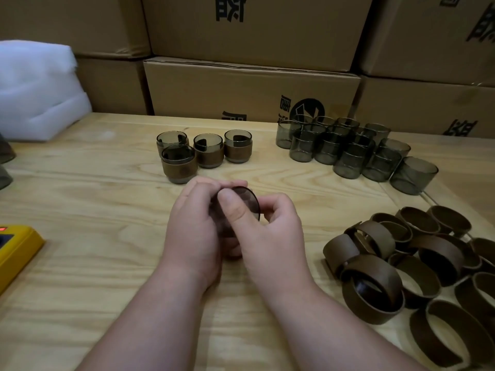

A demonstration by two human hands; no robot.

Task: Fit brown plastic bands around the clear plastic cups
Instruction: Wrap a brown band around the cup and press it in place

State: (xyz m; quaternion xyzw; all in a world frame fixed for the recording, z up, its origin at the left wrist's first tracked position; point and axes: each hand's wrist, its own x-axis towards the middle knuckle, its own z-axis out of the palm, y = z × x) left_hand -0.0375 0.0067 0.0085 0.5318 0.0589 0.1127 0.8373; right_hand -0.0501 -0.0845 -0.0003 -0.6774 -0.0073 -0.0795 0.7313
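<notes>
Both hands hold one smoky clear cup (247, 200) over the middle of the wooden table (107, 199). My left hand (195, 226) wraps its left side, fingers curled over the rim. My right hand (270, 228) grips the right side, thumb pressed on the cup wall. Most of the cup is hidden by the fingers; whether a band is on it cannot be told. Several banded cups (206, 151) stand just beyond my hands. Several bare cups (348, 148) cluster at the back right. A heap of brown bands (417, 266) lies at the right.
Stacked cardboard boxes (251, 89) wall off the back of the table. White foam sheets (40, 92) sit at the back left. A yellow device (16, 250) with a red light lies at the left edge, and dark cups (5, 162) stand beyond it.
</notes>
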